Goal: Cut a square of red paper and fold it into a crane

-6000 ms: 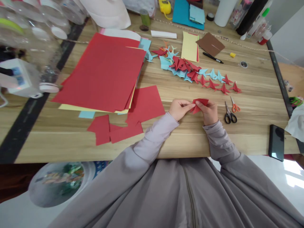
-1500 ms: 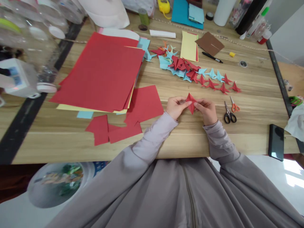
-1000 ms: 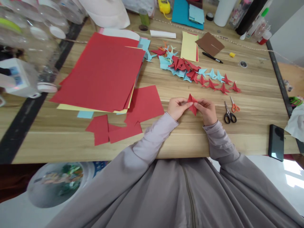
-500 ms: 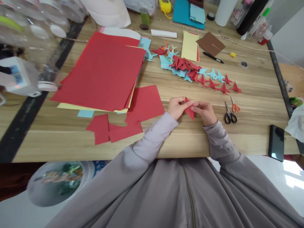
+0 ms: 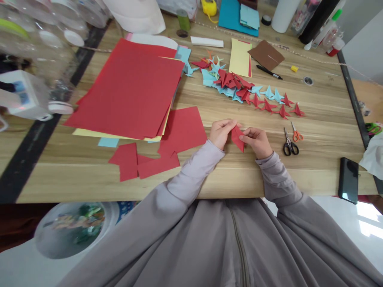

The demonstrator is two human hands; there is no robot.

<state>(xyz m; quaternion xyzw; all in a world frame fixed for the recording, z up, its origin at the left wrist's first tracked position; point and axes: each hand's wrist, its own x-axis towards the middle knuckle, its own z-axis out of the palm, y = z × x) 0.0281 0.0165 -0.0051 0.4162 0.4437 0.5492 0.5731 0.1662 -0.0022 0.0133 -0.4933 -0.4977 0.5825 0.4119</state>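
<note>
A small folded red paper (image 5: 237, 138) is held between my two hands above the wooden table, near its front edge. My left hand (image 5: 220, 132) pinches its upper left corner. The fingers of my right hand (image 5: 257, 141) are closed on its right edge. Beyond my hands lies a pile of folded red paper cranes (image 5: 230, 81), with light blue cranes (image 5: 271, 94) among them and a row reaching to the right. Red paper pieces (image 5: 185, 129) lie left of my left hand.
Black scissors (image 5: 289, 146) and orange scissors (image 5: 297, 134) lie right of my right hand. A phone (image 5: 348, 180) rests at the right front edge. Large red sheets (image 5: 128, 89) are stacked at the left. A bin (image 5: 73, 229) stands below the table's left front.
My left fingers have shifted from the middle of the red paper to its upper corner, and more of its face shows. My right hand has hardly moved.
</note>
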